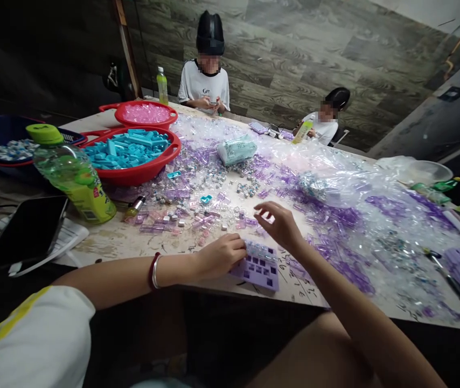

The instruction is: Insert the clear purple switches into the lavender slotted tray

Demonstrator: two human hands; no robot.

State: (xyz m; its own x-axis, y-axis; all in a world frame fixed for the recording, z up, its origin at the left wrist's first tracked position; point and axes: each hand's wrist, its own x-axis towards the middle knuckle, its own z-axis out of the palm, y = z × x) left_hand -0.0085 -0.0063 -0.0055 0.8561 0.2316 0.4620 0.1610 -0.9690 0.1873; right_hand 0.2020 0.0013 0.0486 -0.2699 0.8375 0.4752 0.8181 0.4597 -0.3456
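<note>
My left hand (221, 255) rests on the upper left part of a light purple tray (269, 281) with rows of square holes, at the table's near edge. Its fingers curl over the tray's side, and some fingertips are hidden. Small clear pieces (257, 250) sit along the tray's far row. Just beyond the tray, my right hand (280, 225) hovers over the table with bent fingers and a gap between thumb and forefinger; nothing shows in it. Loose clear, pink and purple plastic pieces (203, 221) lie close by.
Red baskets hold turquoise pieces (129, 148) and pink pieces (147, 113). A green-capped bottle (92, 199) and a phone (28, 229) stand left. Purple and clear parts (335, 215) cover the right side. Two people (203, 86) sit across the table.
</note>
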